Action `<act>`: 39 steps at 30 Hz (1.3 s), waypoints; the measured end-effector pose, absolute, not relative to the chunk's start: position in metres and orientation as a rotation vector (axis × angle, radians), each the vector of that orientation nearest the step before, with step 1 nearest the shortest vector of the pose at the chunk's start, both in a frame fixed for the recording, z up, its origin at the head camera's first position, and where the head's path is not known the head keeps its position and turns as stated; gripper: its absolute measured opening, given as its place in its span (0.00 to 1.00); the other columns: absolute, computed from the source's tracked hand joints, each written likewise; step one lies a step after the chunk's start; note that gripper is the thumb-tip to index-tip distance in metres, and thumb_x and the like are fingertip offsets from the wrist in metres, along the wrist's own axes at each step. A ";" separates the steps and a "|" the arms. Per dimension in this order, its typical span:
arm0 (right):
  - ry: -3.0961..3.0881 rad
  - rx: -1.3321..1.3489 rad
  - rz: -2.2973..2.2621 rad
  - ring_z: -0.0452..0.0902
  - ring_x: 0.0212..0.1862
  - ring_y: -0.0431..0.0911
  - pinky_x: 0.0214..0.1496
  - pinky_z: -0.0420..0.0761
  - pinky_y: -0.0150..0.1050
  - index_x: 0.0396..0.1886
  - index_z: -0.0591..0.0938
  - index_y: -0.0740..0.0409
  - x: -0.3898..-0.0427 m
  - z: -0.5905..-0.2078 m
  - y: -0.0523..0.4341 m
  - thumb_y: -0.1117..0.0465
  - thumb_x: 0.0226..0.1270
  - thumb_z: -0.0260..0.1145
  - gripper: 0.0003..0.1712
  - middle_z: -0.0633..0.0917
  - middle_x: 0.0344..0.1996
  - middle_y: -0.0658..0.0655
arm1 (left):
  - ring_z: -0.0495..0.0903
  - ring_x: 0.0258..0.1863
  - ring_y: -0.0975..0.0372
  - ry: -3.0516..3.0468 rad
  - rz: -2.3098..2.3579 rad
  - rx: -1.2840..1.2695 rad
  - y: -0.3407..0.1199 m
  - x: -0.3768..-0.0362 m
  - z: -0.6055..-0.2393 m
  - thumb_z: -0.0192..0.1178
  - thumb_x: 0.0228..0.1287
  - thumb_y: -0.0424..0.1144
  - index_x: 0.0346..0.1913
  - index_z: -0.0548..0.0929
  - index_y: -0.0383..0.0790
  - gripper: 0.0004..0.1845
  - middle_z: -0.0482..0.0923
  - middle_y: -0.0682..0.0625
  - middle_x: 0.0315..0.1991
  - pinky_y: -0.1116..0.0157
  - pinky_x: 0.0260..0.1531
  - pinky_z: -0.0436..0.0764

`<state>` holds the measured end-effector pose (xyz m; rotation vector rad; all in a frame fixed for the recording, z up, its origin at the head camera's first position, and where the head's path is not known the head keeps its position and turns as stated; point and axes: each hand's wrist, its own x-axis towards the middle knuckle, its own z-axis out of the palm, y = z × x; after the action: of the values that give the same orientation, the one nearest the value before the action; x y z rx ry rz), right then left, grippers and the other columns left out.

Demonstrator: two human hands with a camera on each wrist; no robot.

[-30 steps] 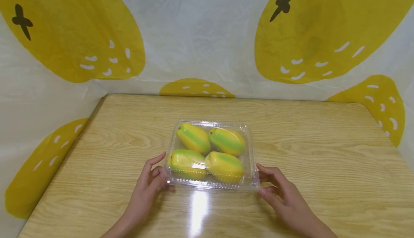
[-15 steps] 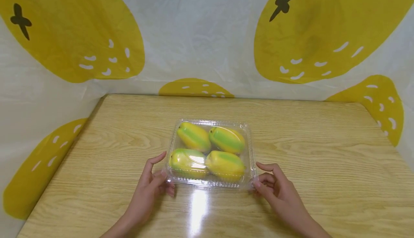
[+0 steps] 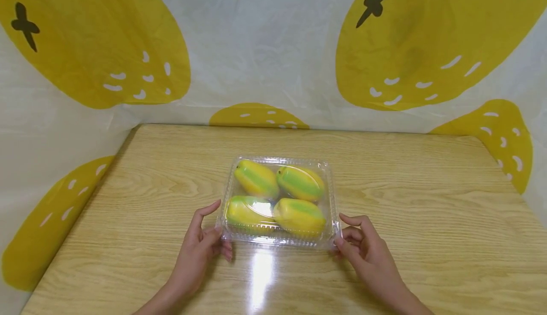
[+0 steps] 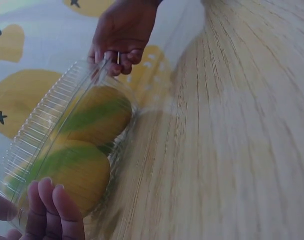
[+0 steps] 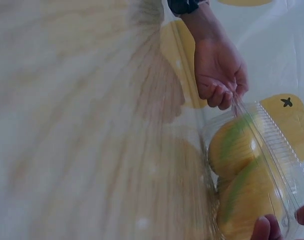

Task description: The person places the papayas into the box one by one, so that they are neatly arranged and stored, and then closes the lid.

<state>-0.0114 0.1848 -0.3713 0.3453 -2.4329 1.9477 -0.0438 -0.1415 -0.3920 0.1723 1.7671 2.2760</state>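
Observation:
A clear plastic clamshell container lies on the wooden table in the head view, with its lid down. Inside it are several yellow-green fruits that look like mangoes, lying in two rows. My left hand pinches the rim at the near left corner, index finger stretched up along the side. At the near right corner my right hand pinches the rim between thumb and fingers. In the left wrist view, left fingertips sit below the rim, and in the right wrist view, right fingertips do likewise.
The wood-grain table extends on every side of the container. A white cloth printed with large yellow fruit hangs along the back and left edges. Bright light reflects off the tabletop in front of the container.
My right thumb and fingers have moved slightly up and left onto the container's corner. The container's near edge and the front fruits have shifted slightly upward in view. My left hand has barely moved.

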 end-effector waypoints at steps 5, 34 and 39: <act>-2.381 0.318 1.972 0.77 0.26 0.53 0.26 0.79 0.42 0.57 0.62 0.65 -0.012 -0.373 0.181 0.73 0.63 0.53 0.22 0.80 0.27 0.62 | 0.76 0.21 0.58 1.761 2.313 0.167 -0.139 -0.044 -0.391 0.44 0.66 0.29 0.66 0.52 0.42 0.26 0.75 0.42 0.22 0.57 0.22 0.79; -2.255 0.169 2.192 0.71 0.18 0.41 0.15 0.72 0.37 0.65 0.54 0.59 -0.012 -0.379 0.175 0.72 0.65 0.50 0.29 0.77 0.19 0.63 | 0.69 0.14 0.62 1.915 2.414 0.170 -0.128 -0.044 -0.393 0.46 0.63 0.24 0.62 0.61 0.36 0.24 0.73 0.43 0.19 0.69 0.14 0.72; -2.244 0.169 2.195 0.70 0.16 0.43 0.14 0.70 0.38 0.64 0.54 0.59 -0.012 -0.380 0.175 0.74 0.64 0.49 0.30 0.77 0.18 0.60 | 0.69 0.15 0.63 1.913 2.423 0.201 -0.129 -0.043 -0.395 0.45 0.62 0.22 0.62 0.60 0.34 0.24 0.73 0.45 0.19 0.70 0.13 0.70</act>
<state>-0.0122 0.1754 -0.3799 0.1692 -2.2442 2.1955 -0.0434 -0.1290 -0.3946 0.2010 1.9133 2.4227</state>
